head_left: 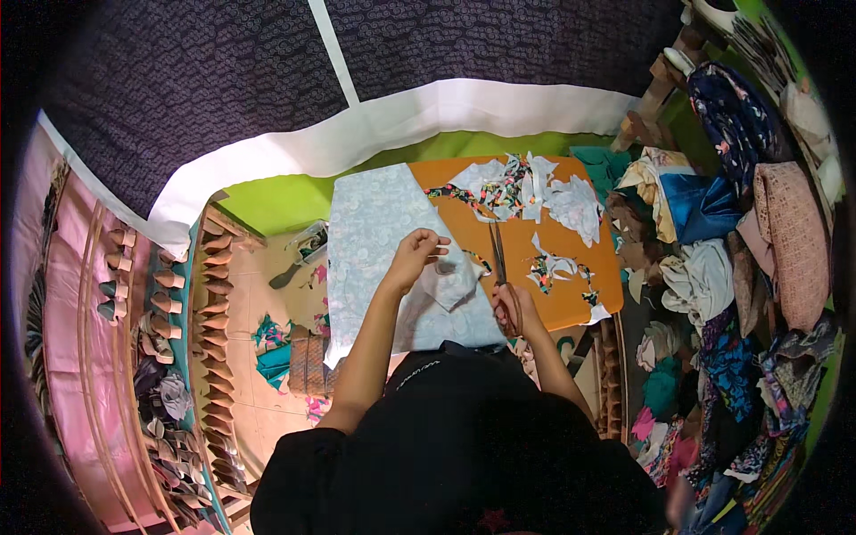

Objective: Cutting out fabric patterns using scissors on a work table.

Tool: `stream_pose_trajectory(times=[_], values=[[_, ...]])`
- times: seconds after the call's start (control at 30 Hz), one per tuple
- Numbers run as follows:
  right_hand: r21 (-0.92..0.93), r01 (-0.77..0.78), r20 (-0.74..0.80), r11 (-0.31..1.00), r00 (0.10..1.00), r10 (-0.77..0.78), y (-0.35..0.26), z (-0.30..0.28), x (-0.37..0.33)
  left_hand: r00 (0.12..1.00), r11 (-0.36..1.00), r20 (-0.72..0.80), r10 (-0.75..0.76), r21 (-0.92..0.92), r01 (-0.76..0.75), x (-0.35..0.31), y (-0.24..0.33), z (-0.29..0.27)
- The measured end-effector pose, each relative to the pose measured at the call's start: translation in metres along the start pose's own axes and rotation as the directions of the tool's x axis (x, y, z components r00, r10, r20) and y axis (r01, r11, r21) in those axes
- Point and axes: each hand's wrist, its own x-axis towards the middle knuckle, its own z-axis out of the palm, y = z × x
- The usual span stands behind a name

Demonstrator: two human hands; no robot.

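My left hand (417,260) is over a pale grey-white cloth with a faint round pattern (374,232). Its fingers are loosely curled and apart, with nothing visible between them. Just beside those fingers, a corner of the cloth (453,287) is folded over. My right hand (515,310) grips a pair of long dark scissors (498,254) by the handles. The blades point away from me, over the orange tabletop (526,299) just right of the cloth's slanted edge. Cut scraps of white and floral fabric (526,187) lie in a heap beyond the scissor tips.
Smaller scraps (562,267) lie right of the scissors. Piled fabrics (700,281) crowd the right side. Wooden shoe forms (217,321) line a rack at left, near shelved shoes (165,303). A brown woven block (309,364) sits on the floor. Dark curtains (481,45) hang beyond the table.
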Motion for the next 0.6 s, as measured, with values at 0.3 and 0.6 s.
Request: stream_pose_trajectory(times=[0.3, 0.6], values=[[-0.267, 0.024, 0.040, 0.963, 0.999, -0.014, -0.007, -0.005, -0.005, 0.981, 0.561, -0.019, 0.191, 0.822, -0.094, 0.022, -0.104, -0.065], [-0.399, 0.063, -0.136, 0.915, 0.983, -0.127, 0.018, -0.027, -0.001, 0.877, 0.564, -0.443, -0.186, 0.683, 0.464, -0.010, -0.107, -0.055]])
